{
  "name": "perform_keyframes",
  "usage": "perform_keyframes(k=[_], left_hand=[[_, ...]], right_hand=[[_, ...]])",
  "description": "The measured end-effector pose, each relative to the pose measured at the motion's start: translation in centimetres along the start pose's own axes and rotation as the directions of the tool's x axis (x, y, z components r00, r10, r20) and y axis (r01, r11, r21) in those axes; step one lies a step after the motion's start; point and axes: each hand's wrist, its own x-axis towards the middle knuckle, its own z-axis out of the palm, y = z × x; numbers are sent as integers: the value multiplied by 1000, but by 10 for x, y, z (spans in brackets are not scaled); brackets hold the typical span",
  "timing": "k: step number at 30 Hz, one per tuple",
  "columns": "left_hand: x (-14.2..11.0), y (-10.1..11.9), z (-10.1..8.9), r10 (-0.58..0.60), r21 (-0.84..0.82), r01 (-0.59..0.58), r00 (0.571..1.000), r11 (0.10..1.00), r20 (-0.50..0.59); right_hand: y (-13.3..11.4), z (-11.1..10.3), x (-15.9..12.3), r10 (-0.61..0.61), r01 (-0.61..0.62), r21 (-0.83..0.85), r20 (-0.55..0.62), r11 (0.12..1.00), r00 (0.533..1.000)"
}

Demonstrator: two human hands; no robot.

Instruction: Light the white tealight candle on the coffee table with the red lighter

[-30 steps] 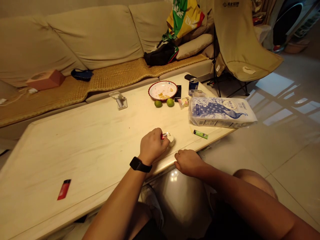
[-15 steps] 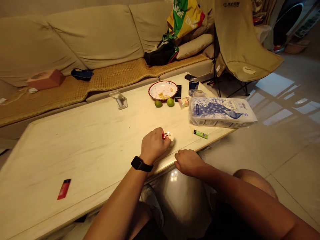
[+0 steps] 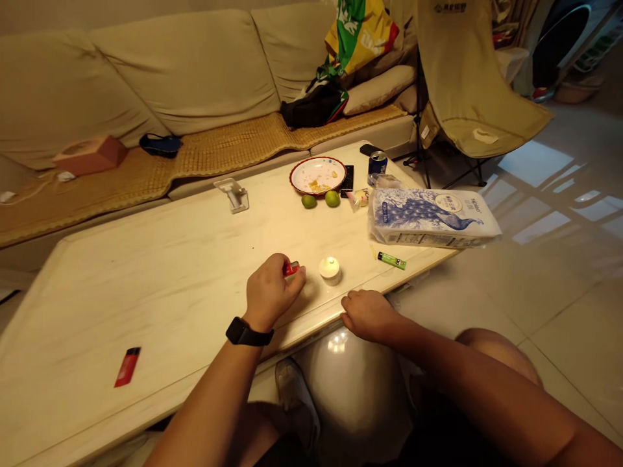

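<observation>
My left hand (image 3: 273,288), with a black watch on its wrist, is closed around a red lighter (image 3: 291,268). Just right of it, a small white candle (image 3: 330,272) stands upright on the pale table (image 3: 185,285), apart from the hand, with a glow at its wick. My right hand (image 3: 367,314) has its fingers curled over the near table edge, the thumb lower down. Beyond that hand lies a green lighter (image 3: 392,261). A second red lighter (image 3: 127,368) with a black top rests at the table's front left.
A plastic-wrapped tissue pack (image 3: 433,217) overhangs the right edge. Two limes (image 3: 332,198) sit before a red-rimmed plate (image 3: 302,174) with food bits; a blue can (image 3: 378,163) stands nearby. A grey-white holder (image 3: 233,196) lies near the back edge. Behind are a sofa (image 3: 185,65) and folding chair (image 3: 477,97).
My left hand has pulled back to the left from the candle with the red lighter, uncovering the candle. The lighter's flame no longer shows. My right hand has stayed at the table edge.
</observation>
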Motion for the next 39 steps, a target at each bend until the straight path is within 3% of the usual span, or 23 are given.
perform_keyframes(k=[7, 39], left_hand=[[-5, -20, -4, -24, -8, 24, 1000, 1000, -11], [-9, -15, -8, -7, -6, 7, 1000, 1000, -19]], right_hand=[[3, 4, -3, -8, 7, -20, -21, 1000, 1000], [3, 7, -4, 0, -1, -29, -48, 1000, 999]])
